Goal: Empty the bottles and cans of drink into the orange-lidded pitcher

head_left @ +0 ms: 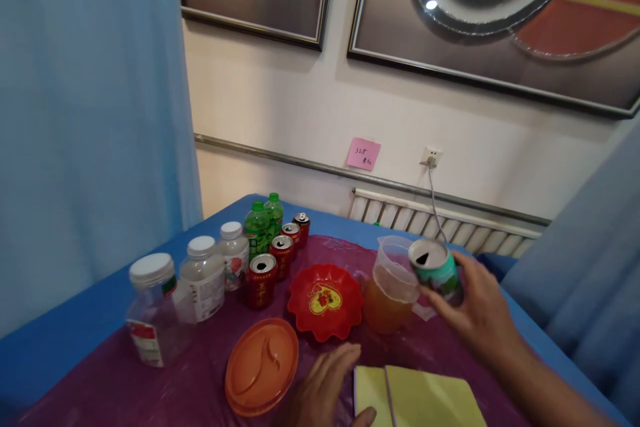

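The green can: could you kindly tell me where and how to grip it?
Grip the can around its round wall, probably from the right, as the right hand does: this leaves the top's opening clear, and the jug crowds the left.

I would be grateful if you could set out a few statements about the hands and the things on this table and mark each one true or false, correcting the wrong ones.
1. The pitcher is empty. False: it holds an amber liquid.
2. The right hand holds a green can. True.
3. The red scalloped dish lies between the row of red cans and the pitcher. True.
4. The left hand is clenched around a bottle. False: it is open, close to the yellow notebook.
5. The three clear bottles have red caps. False: their caps are white.
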{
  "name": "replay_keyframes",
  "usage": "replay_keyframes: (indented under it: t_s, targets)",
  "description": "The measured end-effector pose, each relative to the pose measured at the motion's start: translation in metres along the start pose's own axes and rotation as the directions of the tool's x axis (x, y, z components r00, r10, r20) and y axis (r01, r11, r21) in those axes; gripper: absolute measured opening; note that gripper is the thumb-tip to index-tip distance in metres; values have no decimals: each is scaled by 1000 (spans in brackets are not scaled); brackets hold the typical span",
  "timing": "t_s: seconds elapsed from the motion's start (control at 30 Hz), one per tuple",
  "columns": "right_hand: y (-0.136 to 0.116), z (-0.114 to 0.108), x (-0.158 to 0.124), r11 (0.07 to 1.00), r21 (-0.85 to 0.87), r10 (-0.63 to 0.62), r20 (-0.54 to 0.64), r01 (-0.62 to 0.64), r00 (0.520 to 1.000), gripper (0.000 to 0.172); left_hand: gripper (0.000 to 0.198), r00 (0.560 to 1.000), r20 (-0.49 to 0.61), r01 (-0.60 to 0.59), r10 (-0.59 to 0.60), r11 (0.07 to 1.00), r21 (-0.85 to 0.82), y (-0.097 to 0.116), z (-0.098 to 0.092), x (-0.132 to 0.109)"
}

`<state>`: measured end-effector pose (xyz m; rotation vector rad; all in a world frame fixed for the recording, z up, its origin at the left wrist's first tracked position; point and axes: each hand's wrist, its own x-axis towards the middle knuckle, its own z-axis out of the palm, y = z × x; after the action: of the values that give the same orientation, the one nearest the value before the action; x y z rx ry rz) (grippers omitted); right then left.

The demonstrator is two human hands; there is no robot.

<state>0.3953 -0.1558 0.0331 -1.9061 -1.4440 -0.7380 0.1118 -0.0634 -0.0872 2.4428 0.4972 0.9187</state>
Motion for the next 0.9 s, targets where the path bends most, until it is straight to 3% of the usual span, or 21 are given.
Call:
replay_keyframes:
  t_s: [0.13, 0.23, 0.3, 0.37, 0.5, 0.63, 0.73, 0.8, 0.9]
  targets:
    - [-74, 28, -65, 931, 364, -15, 107, -25, 994, 69, 85, 988, -64, 126, -139, 977, -170, 10, -14, -5]
    - [-115, 60, -96, 844, 536, -105, 160, 3, 981, 81, 83, 963, -116, 203, -242, 939, -277, 10, -16, -11]
    - [-132, 79, -108, 819, 572, -41, 149, -52, 988, 83, 75, 938, -165, 243, -303, 920, -308, 6, -19, -15]
    - [-143, 94, -117, 794, 604, -57, 196, -74, 979, 86, 65, 918, -203, 272, -340, 914, -300, -1, -29, -19]
    - [-156, 106, -127, 796, 598, -166, 370, -97, 914, 97, 59, 855, -278, 405, -438, 898, -170, -15, -77, -19]
    - [-171, 106, -122, 827, 562, -342, 547, -32, 764, 75, 65, 748, -432, 572, -504, 819, 35, -34, -128, -4]
    - [-185, 109, -114, 854, 516, -424, 612, 69, 668, 60, 68, 709, -483, 639, -514, 758, 132, -49, -144, 8]
    - [-191, 112, -111, 873, 476, -426, 632, 110, 648, 46, 67, 701, -467, 667, -539, 727, 163, -60, -144, 13]
    - [-190, 119, -114, 905, 401, -387, 641, 141, 663, 28, 68, 693, -442, 693, -570, 696, 189, -72, -138, 15]
